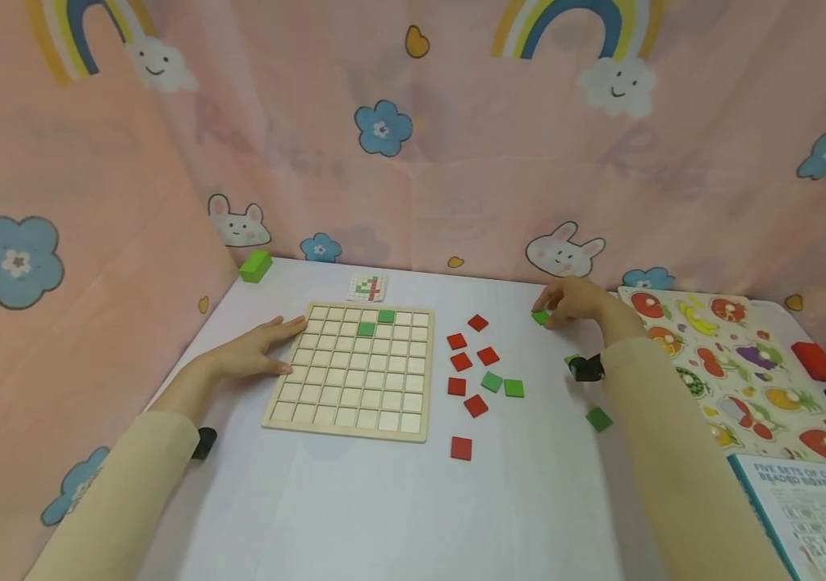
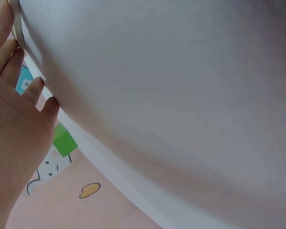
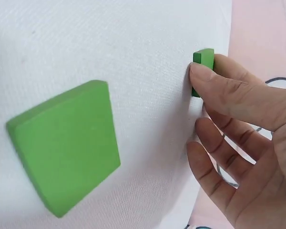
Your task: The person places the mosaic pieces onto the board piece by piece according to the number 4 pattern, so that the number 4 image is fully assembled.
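A wooden grid board (image 1: pixel 354 436) lies on the white table, with two green tiles (image 1: pixel 387 316) in its upper cells. My left hand (image 1: pixel 256 349) rests against the board's left edge, fingers extended; the left wrist view shows that hand (image 2: pixel 19 105) at the side of the frame. Over at the back right, my right hand (image 1: pixel 574 300) pinches a green square tile (image 1: pixel 540 317) between thumb and index finger. In the right wrist view the pinched tile (image 3: pixel 206 58) is tilted on edge, and another green tile (image 3: pixel 69 148) lies flat nearer the camera.
Several red tiles (image 1: pixel 461 448) and green tiles (image 1: pixel 514 388) lie scattered right of the board. Behind it sits a small pattern card (image 1: pixel 366 287). A green block (image 1: pixel 256 266) stands at the back left corner. A fruit puzzle board (image 1: pixel 735 355) and a box (image 1: pixel 805 516) occupy the right side.
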### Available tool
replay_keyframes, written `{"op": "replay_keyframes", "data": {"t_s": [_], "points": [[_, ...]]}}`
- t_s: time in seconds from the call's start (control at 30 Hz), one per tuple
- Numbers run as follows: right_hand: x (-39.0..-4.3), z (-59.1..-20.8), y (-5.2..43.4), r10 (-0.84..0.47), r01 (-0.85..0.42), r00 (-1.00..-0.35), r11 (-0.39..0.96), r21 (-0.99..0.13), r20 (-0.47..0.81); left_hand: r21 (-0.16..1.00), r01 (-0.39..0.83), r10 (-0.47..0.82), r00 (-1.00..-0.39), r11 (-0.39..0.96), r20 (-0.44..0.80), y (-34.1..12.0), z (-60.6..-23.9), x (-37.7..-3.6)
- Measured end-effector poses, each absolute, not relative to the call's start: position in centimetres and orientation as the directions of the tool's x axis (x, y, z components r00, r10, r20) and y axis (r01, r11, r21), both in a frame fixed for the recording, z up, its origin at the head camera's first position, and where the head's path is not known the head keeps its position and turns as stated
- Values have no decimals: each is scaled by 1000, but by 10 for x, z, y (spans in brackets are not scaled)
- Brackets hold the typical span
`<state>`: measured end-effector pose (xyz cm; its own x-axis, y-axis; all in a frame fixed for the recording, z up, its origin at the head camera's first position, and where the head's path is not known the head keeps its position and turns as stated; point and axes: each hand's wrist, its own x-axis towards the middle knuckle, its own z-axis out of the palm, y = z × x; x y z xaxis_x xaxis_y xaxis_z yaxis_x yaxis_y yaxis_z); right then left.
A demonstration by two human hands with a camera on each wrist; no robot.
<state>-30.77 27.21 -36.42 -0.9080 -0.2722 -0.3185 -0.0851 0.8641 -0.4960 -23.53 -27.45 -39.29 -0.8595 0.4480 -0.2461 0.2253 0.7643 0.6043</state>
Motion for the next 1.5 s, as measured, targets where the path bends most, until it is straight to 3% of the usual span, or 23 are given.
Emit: {"op": "replay_keyframes", "data": {"t_s": [0.37, 0.63, 0.83, 1.2, 1.5], "points": [[-315, -363, 254, -285, -157, -935, 865, -477, -210, 601, 222, 446, -859, 768, -253, -276, -395, -237], [-313, -375, 173, -289, -230, -957, 770, -595, -4, 617, 226, 457, -855, 754, -245, -276, -394, -236], [-304, -378, 104, -337, -296, -937, 635, -713, 89, 622, 239, 467, -853, 746, -232, -277, -393, -235], [-278, -378, 9, -436, -323, -898, 571, -755, 54, 610, 243, 462, -856, 754, -230, -276, -394, -236], [-270, -382, -17, -481, -343, -877, 602, -721, 15, 610, 239, 460, -857, 755, -234, -277, -395, -236]]}}
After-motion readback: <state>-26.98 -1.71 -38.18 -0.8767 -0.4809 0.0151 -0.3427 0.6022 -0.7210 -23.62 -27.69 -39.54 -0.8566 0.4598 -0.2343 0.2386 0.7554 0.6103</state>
